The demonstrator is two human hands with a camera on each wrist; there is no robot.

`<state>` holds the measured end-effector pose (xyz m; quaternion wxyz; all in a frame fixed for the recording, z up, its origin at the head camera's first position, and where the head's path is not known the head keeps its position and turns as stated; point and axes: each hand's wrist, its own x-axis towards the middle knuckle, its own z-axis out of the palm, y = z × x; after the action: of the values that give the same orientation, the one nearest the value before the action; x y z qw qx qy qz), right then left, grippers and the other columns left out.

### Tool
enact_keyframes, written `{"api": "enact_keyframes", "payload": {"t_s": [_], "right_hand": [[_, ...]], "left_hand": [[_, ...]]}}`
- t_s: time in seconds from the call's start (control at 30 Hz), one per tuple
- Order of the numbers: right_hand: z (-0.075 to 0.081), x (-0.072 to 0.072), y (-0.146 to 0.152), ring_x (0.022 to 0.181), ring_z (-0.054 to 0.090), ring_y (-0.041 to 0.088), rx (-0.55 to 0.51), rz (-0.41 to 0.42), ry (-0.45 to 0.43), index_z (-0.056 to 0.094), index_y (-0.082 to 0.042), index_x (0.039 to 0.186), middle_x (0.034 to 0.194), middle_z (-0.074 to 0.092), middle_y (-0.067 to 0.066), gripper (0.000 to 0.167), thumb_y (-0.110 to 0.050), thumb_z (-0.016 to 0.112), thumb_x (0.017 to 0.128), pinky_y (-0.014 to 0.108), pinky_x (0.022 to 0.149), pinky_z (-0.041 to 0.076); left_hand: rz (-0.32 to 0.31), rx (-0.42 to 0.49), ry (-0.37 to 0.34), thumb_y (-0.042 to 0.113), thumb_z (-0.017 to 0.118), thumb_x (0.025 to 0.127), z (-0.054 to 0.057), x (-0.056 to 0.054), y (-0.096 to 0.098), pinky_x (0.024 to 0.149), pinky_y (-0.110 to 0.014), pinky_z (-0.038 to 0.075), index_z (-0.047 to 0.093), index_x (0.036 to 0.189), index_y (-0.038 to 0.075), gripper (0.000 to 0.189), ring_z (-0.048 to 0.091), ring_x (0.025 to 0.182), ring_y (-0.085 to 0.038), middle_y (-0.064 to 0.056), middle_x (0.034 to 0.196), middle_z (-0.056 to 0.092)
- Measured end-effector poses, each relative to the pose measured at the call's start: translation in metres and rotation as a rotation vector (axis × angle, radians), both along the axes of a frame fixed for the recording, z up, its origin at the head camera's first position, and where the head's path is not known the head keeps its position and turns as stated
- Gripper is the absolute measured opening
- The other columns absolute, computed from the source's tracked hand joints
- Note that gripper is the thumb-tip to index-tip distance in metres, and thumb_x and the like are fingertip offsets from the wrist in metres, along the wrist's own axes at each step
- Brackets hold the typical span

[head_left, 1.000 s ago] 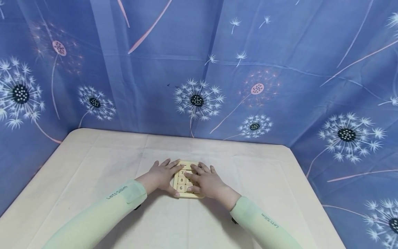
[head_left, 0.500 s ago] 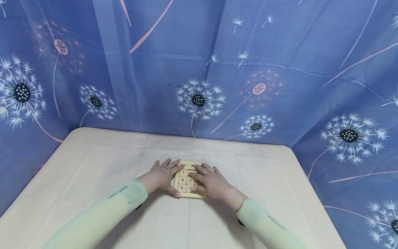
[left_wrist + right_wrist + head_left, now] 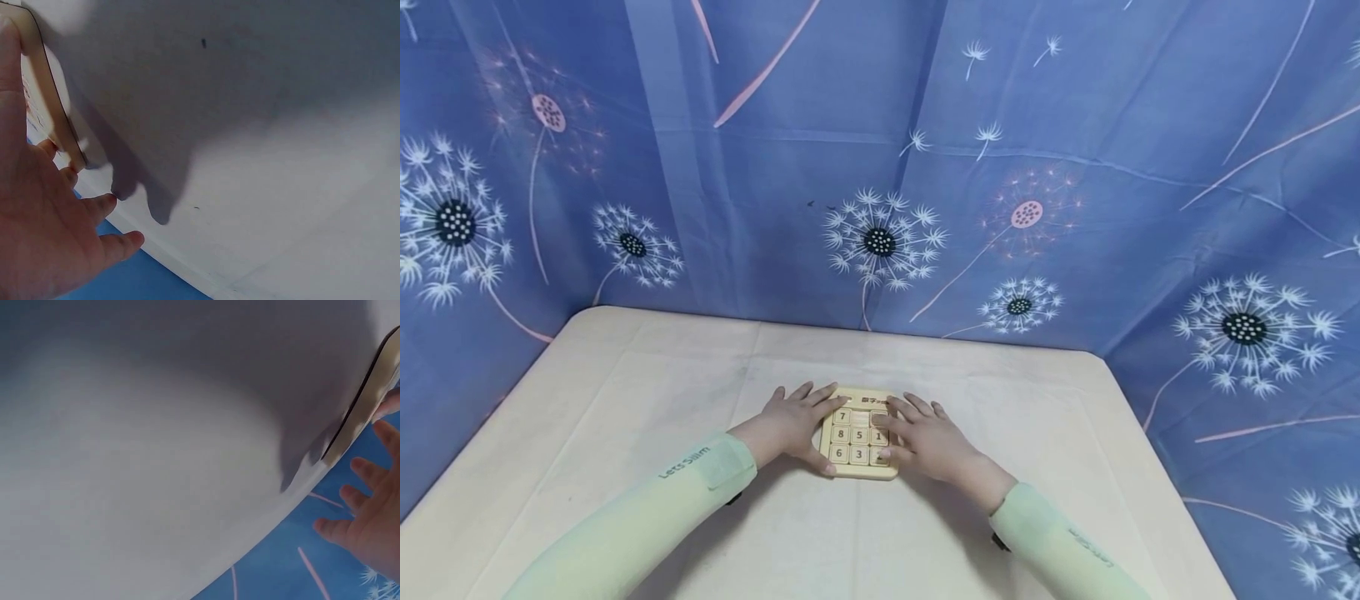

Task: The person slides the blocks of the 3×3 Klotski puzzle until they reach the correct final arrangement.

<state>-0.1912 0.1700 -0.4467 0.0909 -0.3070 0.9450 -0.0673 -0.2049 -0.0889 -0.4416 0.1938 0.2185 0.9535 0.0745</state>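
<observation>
A pale yellow sliding number puzzle (image 3: 861,474) lies flat on the table. Its top-middle slot is bare; 7, 8, 5, 1, 6 and 3 are readable. My left hand (image 3: 793,425) grips the puzzle's left side, thumb at the near corner and index finger by the far edge. In the left wrist view, that thumb lies over the puzzle's side (image 3: 56,112). My right hand (image 3: 936,442) is spread at the right side, its index fingertip over the top-right tile and its thumb over the bottom-right one. The right wrist view has the right fingers (image 3: 369,472) extended beside the frame.
A cream cloth covers the table (image 3: 662,375). Blue curtains (image 3: 760,208) with a dandelion print stand behind it and along both sides. Both forearms wear pale green sleeves (image 3: 640,517) and dark wrist straps.
My right hand has slid right across the puzzle, uncovering the middle column, the 1 tile and the printed heading. My left hand stays at the left side.
</observation>
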Motion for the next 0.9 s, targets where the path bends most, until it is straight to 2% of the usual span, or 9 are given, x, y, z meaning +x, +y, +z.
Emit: {"api": "enact_keyframes", "payload": {"t_s": [0.37, 0.9], "right_hand": [[0.000, 0.002, 0.013, 0.155, 0.030, 0.045, -0.003, -0.030, -0.010, 0.050, -0.023, 0.152, 0.165, 0.038, 0.016, 0.061, -0.054, 0.055, 0.101, 0.074, 0.121, 0.027], [-0.004, 0.002, 0.014, 0.154, 0.031, 0.047, -0.018, -0.031, -0.005, 0.054, -0.022, 0.149, 0.164, 0.040, 0.016, 0.057, -0.054, 0.054, 0.101, 0.075, 0.119, 0.028]], "left_hand": [[0.006, 0.000, -0.009, 0.069, 0.083, 0.070, -0.001, 0.000, -0.001, 0.125, -0.071, 0.021, 0.030, 0.162, 0.026, 0.115, 0.021, 0.160, -0.040, 0.000, 0.174, 0.019], [0.003, -0.011, -0.004, 0.070, 0.082, 0.069, -0.001, -0.001, 0.000, 0.126, -0.069, 0.023, 0.030, 0.162, 0.027, 0.115, 0.021, 0.160, -0.038, 0.001, 0.174, 0.019]]}}
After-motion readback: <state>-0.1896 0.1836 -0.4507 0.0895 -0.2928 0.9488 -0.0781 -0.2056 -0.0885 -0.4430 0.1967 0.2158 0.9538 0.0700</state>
